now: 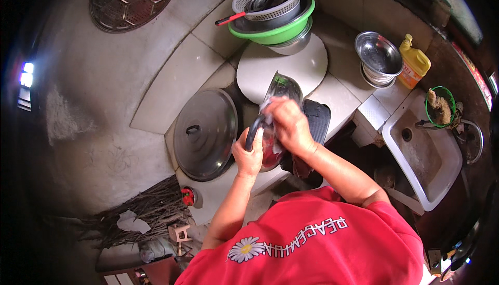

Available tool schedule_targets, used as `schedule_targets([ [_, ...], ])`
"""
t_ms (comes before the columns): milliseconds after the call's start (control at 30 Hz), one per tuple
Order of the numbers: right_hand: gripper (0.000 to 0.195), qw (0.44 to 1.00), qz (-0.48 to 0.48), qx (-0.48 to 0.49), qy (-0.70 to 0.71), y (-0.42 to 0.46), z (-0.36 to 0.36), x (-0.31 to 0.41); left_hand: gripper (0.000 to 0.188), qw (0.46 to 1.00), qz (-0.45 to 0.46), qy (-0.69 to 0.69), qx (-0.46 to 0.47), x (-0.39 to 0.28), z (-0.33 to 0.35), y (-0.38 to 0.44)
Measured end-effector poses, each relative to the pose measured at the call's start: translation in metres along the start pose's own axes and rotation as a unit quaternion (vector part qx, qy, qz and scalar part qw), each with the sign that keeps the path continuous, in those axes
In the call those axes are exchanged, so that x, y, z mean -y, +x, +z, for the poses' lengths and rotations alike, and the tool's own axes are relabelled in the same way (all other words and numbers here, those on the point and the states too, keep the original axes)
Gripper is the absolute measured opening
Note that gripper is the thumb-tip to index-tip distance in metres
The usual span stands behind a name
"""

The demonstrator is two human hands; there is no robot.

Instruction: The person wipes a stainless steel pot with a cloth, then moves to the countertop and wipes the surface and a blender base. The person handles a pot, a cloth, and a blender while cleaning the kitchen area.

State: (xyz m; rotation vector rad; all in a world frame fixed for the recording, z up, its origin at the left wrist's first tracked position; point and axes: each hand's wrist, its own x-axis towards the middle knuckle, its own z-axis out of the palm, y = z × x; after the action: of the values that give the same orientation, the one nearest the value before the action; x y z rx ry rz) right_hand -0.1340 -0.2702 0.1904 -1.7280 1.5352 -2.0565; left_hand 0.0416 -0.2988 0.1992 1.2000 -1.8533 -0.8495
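My left hand [248, 154] grips the black handle [253, 132] of a shiny metal pot [286, 84]. The pot is tipped on its side, and its polished wall mirrors the red shirt. Bunched in my right hand [290, 125] is a whitish cloth [267, 109], pressed against the pot. My fingers hide much of the cloth and the middle of the pot. A dark ribbed mat or board [317, 115] shows just beyond my right wrist.
A large metal lid [206, 141] lies left of my hands. Ahead, stacked basins with a green bowl [273, 31] stand on a round white board [253, 74]. Metal bowls [379, 53], a yellow pump bottle [414, 63] and a sink [419, 148] are right. Brushwood [156, 207] lies lower left.
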Motion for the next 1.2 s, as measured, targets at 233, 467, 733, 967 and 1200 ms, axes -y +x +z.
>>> schedule_targets([
  [233,0.018,0.989,0.142,0.047,0.017,0.046,-0.007,-0.048,0.03,0.999,-0.027,-0.004,0.018,-0.014,-0.002,-0.001],
  [467,0.023,0.996,-0.05,0.071,-0.027,0.021,-0.01,-0.03,0.029,0.998,-0.05,-0.018,0.031,-0.012,-0.003,0.006],
  [733,0.056,0.968,0.232,0.012,-0.095,-0.021,0.0,-0.013,0.036,0.999,-0.024,0.019,0.01,-0.024,0.011,0.022],
  [967,0.061,0.975,0.099,0.01,-0.2,-0.023,-0.001,-0.009,0.033,0.998,-0.002,0.047,0.038,-0.016,0.014,0.023],
  [1200,0.044,0.981,0.16,-0.042,-0.098,0.024,0.008,-0.062,0.035,0.974,-0.114,-0.145,0.13,-0.03,0.028,0.047],
])
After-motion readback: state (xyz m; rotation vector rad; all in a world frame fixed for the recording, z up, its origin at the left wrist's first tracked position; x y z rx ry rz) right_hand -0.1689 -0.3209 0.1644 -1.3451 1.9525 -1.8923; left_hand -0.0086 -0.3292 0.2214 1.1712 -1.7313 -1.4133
